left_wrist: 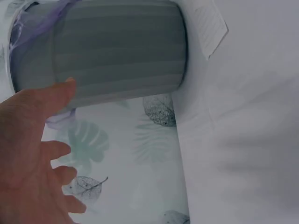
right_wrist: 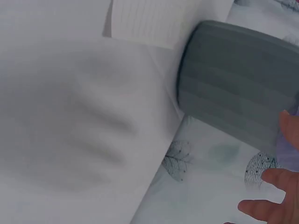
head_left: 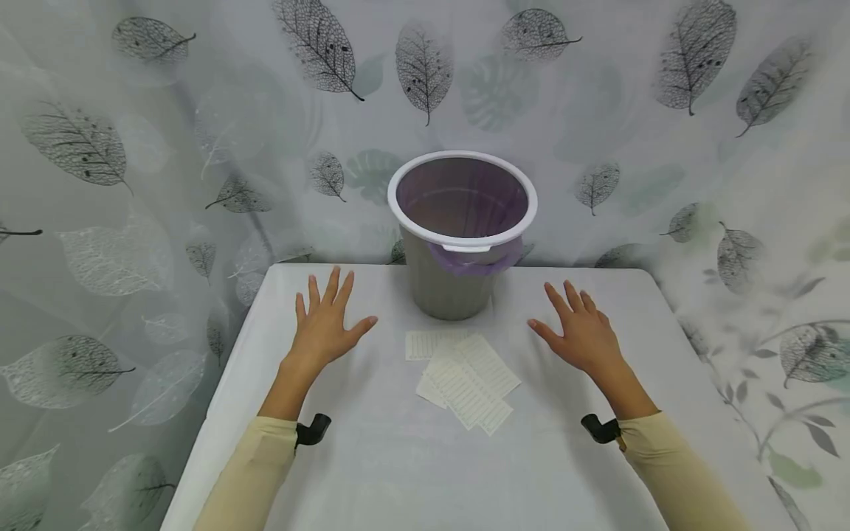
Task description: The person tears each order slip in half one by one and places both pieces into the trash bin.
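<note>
Several paper slips with printed lines lie overlapping in a loose pile on the white table. Behind them a grey trash bin stands upright near the back edge, with a white rim and a purple liner bag hanging over its side. My left hand hovers left of the slips, fingers spread, holding nothing. On the other side, my right hand is held in the same way, also bare. Both wrist views show the bin beyond the thumb, and neither hand touches it.
The white table has its back edge just behind the bin. Leaf-patterned curtains hang at the back and on both sides. A small black wrist mount sticks out from each sleeve.
</note>
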Available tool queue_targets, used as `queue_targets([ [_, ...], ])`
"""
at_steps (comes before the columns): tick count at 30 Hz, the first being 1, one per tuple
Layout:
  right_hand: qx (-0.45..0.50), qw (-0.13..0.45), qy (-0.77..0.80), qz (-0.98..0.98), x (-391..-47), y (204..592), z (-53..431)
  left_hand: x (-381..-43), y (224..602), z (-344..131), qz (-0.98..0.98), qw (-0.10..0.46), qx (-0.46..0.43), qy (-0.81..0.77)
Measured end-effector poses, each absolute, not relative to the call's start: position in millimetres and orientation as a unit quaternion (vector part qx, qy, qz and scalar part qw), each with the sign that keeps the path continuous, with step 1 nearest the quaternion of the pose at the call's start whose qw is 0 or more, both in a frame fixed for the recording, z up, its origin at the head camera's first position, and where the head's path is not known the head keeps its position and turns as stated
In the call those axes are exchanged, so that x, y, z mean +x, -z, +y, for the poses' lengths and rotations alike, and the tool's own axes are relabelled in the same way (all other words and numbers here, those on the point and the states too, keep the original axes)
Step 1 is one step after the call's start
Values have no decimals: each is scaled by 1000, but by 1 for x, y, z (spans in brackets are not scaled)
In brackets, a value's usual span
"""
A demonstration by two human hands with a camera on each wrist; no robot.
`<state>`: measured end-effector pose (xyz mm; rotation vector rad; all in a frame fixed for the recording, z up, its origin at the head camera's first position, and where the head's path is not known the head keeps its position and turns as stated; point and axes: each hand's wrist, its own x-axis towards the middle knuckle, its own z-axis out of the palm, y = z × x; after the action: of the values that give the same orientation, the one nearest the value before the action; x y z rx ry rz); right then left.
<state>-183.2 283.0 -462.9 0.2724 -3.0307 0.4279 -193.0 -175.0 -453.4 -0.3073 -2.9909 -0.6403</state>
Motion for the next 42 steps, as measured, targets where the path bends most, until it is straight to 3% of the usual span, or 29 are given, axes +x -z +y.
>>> queue_targets([
  [16, 122, 49, -166, -977, -165, 510, 250, -183, 483, -155, -967, 42, -140, 208],
  [31, 95, -17, -188, -977, -155, 540, 230, -163, 532, -128, -962, 28, -131, 236],
  [42, 47, -76, -186, -979, -151, 558, 218, -153, 559, -110, -966, -26, -137, 220],
])
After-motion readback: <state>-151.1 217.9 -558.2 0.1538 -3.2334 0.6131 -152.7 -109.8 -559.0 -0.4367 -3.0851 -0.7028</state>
